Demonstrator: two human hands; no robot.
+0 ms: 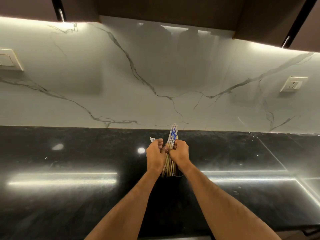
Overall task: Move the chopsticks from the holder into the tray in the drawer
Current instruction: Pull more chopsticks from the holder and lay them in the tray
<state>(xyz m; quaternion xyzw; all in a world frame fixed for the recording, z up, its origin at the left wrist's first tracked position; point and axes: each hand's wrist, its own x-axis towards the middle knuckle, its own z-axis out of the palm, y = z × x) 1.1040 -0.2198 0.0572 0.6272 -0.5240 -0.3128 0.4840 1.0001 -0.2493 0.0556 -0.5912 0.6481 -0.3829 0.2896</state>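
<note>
Both hands are bunched together over the black counter (pixel 69 161), about midway along it and closer to the back edge by the marble backsplash (pixel 155 75). Right hand (pixel 180 151) is curled tight around a bundle of wooden chopsticks (pixel 170 160) with blue-and-white patterned tops. Their lower ends drop into a dark holder (pixel 170 178), barely visible between the wrists. Left hand (pixel 155 155) has its fingers closed on a few more chopstick tops (pixel 152 139), touching the bundle.
</note>
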